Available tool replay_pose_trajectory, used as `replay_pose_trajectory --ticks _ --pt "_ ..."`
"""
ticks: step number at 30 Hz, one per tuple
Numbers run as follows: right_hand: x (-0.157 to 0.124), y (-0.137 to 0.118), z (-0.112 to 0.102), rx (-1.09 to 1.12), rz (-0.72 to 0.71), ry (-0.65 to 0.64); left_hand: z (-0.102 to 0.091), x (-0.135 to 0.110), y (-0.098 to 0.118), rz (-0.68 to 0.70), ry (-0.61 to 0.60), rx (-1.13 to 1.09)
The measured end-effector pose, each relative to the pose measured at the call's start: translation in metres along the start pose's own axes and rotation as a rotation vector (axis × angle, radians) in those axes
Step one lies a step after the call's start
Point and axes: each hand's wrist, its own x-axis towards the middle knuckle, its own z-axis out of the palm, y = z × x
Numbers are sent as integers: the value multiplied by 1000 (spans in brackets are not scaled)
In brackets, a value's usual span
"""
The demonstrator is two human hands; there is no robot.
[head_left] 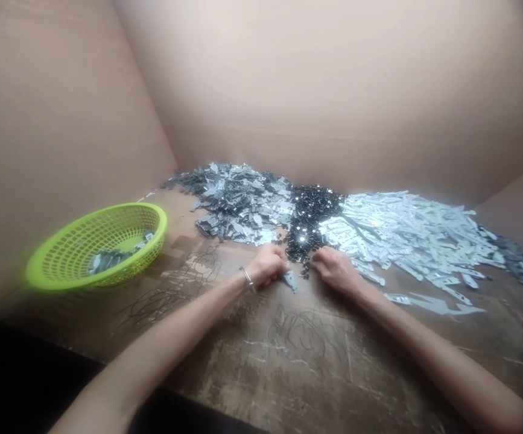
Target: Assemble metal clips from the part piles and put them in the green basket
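My left hand (268, 265) rests on the table with its fingers curled closed on a small flat grey metal piece (291, 280) that sticks out below the fingers. My right hand (333, 267) sits just to the right, fingers bent down at the near edge of a heap of small black parts (309, 220); what it pinches is too small to make out. A thin bracelet (247, 280) circles my left wrist. Behind the left hand lies a pile of grey metal plates (238, 202). To the right spreads a pile of bright silver strips (406, 232).
A lime-green plastic basket (66, 259) holding a few grey pieces stands at the left on the scratched brown table (288, 355). Cardboard walls (310, 90) close in the back and both sides. Loose silver strips (433, 304) lie to the right of my right arm.
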Motion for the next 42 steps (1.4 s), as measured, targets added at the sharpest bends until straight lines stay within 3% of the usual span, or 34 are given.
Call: replay_pose_trajectory --ticks 7,13,17,22,28,31,35,39,42 --pt "-4 -2 -18 262 66 -5 2 -8 2 -69 -16 -3" --pt "-8 -9 -39 672 333 -422 9 -22 9 -102 -28 51" --pt "-14 -9 -42 857 415 -506 9 -26 6 -126 -111 46" --pt "-20 -13 -41 964 421 -490 10 -28 1 -163 -164 -100" --pt "-27 -37 -37 918 460 -272 32 -31 1 -149 12 -477" --pt "-32 -39 -31 886 415 -199 42 -32 2 -102 26 -618" --pt "-35 -33 -27 777 341 -84 44 -31 4 -113 -73 -644" --pt "-34 -28 -26 808 380 -143 38 -25 3 -177 -217 -610" --pt "-32 -25 -27 820 413 -176 37 -22 1 -184 -249 -643"
